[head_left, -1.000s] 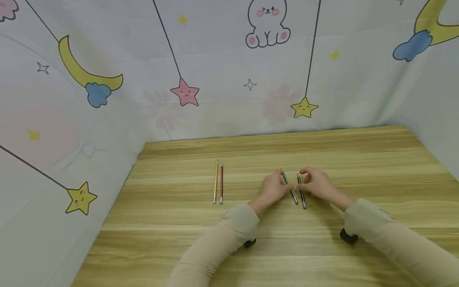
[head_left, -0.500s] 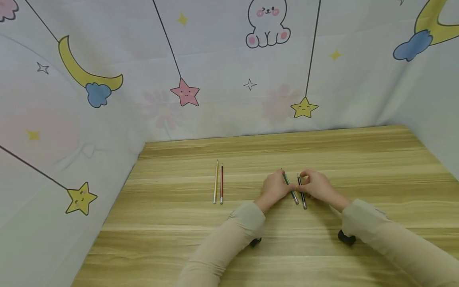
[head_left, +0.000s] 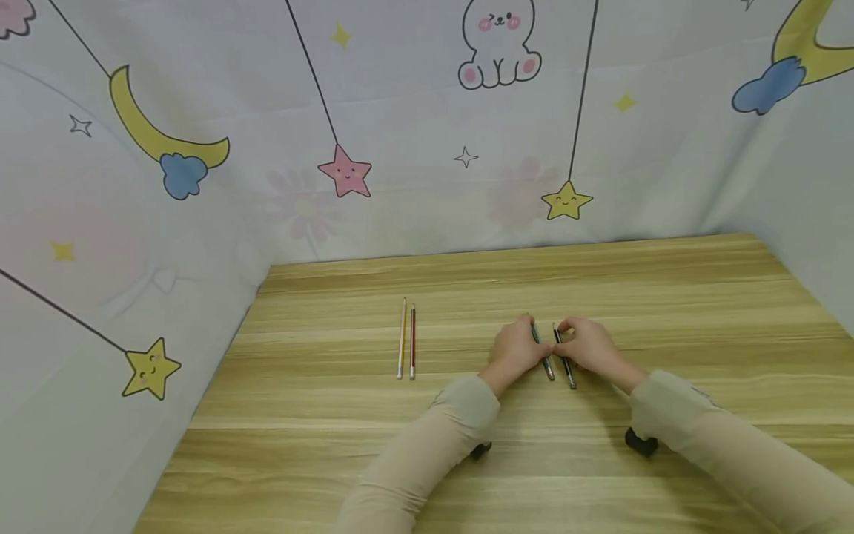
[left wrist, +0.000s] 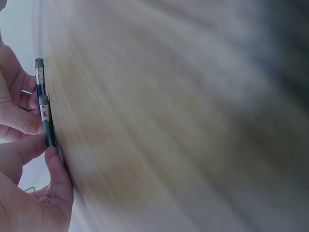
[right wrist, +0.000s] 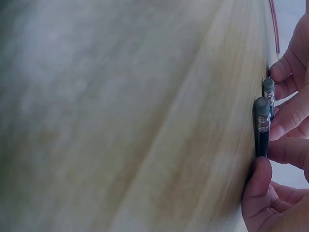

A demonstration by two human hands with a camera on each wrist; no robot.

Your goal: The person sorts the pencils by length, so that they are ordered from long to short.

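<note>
While the left hand [head_left: 517,348] pinched a green pencil [head_left: 548,366] between thumb and finger, the right hand [head_left: 592,347] pinched a dark pencil [head_left: 569,373] in the same way. Both of these pencils lay low along the table [head_left: 300,437], right of its middle, side by side and slightly slanted, their eraser ends toward the person and their tips away. A narrow gap showed between those eraser ends. The thumbs came close together over the pencils; whether they touched could not be told. Well apart on the left, a yellow-and-white pencil [head_left: 402,338] and a red pencil [head_left: 413,341] lay nearly parallel, just beside each other, their tips also pointing away. Pale sleeves [head_left: 434,437] covered the forearms, with a black object [head_left: 641,443] under each cuff. Behind the table hung a white cloth [head_left: 414,230] printed with moons, stars and a cartoon animal.
</note>
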